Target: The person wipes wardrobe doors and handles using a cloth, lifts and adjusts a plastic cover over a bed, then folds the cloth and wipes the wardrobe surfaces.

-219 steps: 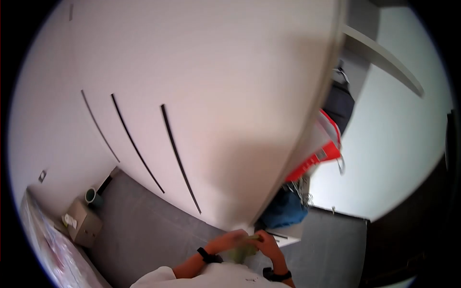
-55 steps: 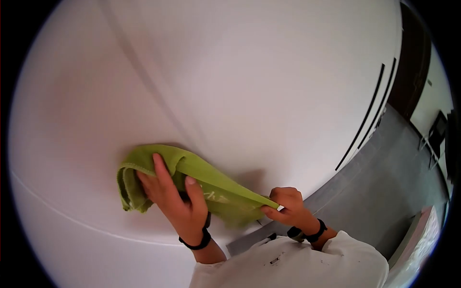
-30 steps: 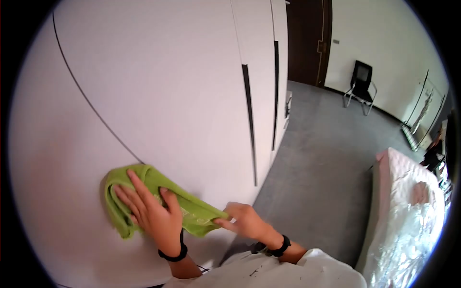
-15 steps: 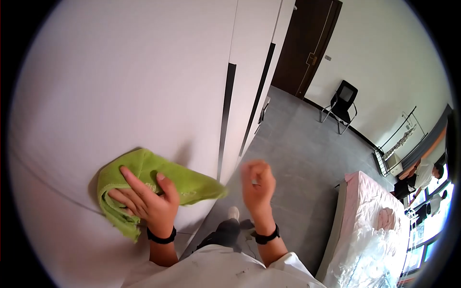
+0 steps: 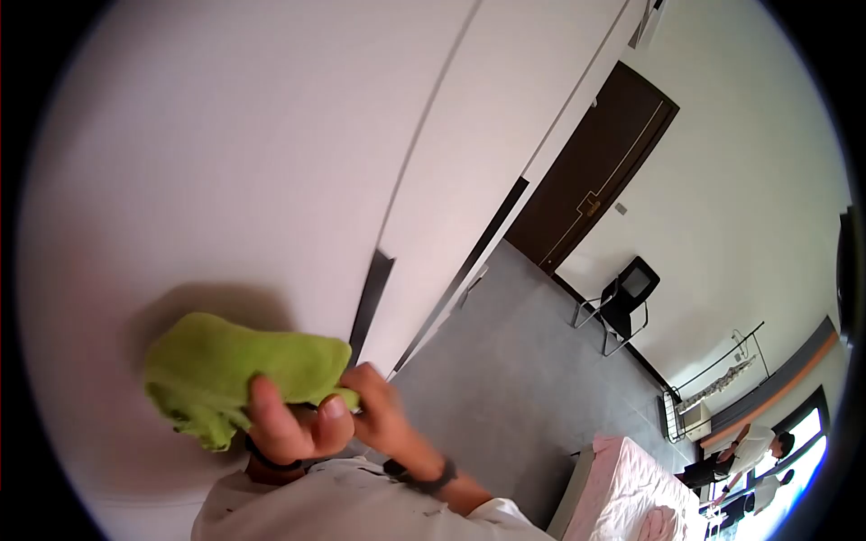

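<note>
A green cloth (image 5: pixel 239 361) is bunched up in front of the white cabinet door (image 5: pixel 244 162), at the lower left. My left hand (image 5: pixel 293 428) holds it from below, with the thumb side towards me and some fingers hidden by the fabric. At the cloth's right end, my right hand (image 5: pixel 379 410) is closed on a gathered corner; it is slightly blurred. Both wrists wear dark bands. Whether the cloth touches the door I cannot tell.
Tall white doors with dark handle strips (image 5: pixel 372 293) run along the left. A bed (image 5: pixel 622 487) with pink covering stands at lower right. Beyond are a black chair (image 5: pixel 627 298), a dark brown door (image 5: pixel 591 167), a metal rack (image 5: pixel 717 379) and two people (image 5: pixel 744 455) near the windows.
My right hand has moved left and taken hold of the cloth's end. The cloth is more bunched, and my left hand has turned. The view has tilted, with the room shifting down.
</note>
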`<state>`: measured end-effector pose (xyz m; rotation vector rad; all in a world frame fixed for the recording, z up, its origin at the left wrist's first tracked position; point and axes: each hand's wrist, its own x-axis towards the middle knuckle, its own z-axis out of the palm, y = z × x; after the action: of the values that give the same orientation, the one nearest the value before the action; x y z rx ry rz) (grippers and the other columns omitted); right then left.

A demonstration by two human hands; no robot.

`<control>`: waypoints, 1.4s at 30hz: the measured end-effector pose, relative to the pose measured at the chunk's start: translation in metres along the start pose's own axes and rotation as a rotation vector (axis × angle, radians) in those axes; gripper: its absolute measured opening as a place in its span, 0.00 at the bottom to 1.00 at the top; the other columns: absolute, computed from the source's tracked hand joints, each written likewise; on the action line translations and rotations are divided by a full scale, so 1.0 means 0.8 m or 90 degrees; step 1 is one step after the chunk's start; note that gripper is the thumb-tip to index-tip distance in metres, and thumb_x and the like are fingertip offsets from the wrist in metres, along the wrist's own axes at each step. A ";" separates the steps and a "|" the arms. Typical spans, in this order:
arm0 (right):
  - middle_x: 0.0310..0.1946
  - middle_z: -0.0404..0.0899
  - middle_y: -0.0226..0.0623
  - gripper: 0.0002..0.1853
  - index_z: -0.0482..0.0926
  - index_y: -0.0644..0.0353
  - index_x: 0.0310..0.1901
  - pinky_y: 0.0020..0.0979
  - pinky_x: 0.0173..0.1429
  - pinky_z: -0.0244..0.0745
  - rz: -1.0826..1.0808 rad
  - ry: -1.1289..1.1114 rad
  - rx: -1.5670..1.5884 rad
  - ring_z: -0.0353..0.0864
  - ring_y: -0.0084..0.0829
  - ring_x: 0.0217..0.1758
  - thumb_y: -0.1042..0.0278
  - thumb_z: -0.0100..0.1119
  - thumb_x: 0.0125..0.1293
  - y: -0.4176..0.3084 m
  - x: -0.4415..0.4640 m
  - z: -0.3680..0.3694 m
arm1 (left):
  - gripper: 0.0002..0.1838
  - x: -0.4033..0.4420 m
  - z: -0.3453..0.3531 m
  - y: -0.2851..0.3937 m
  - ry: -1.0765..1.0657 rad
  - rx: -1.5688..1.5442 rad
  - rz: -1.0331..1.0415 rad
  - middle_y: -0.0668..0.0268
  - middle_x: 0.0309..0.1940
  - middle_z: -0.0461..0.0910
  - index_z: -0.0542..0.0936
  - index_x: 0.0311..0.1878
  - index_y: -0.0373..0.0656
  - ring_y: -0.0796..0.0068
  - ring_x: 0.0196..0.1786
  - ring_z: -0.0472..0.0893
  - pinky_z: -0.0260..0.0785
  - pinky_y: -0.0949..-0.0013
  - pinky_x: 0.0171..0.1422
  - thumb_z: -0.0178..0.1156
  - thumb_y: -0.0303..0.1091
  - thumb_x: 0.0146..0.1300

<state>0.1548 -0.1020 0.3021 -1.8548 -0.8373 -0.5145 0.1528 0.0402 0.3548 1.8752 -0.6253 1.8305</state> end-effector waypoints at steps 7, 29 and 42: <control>0.43 0.77 0.50 0.18 0.65 0.64 0.44 0.30 0.45 0.73 -0.120 0.326 -0.015 0.78 0.36 0.42 0.83 0.62 0.55 0.058 0.023 -0.117 | 0.40 0.070 0.073 0.036 -0.255 0.015 -0.131 0.41 0.64 0.62 0.52 0.70 0.27 0.44 0.64 0.65 0.55 0.52 0.68 0.56 0.36 0.59; 0.54 0.68 0.52 0.14 0.71 0.59 0.39 0.38 0.57 0.69 -0.192 0.613 0.060 0.72 0.40 0.53 0.77 0.65 0.53 0.293 0.161 -0.343 | 0.33 0.050 0.388 0.112 -0.256 0.168 -0.263 0.42 0.65 0.63 0.57 0.68 0.27 0.45 0.67 0.64 0.53 0.57 0.70 0.52 0.31 0.62; 0.51 0.66 0.36 0.19 0.63 0.63 0.57 0.29 0.60 0.66 -0.103 0.491 0.267 0.70 0.28 0.53 0.71 0.52 0.67 0.395 0.253 -0.401 | 0.29 0.025 0.516 0.125 -0.138 0.245 -0.137 0.49 0.51 0.75 0.73 0.57 0.37 0.48 0.51 0.76 0.67 0.56 0.53 0.66 0.31 0.49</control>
<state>0.5305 -0.4135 0.3757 -1.0710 -0.5076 -0.9876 0.4229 -0.2879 0.3651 2.3091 -0.1311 1.7095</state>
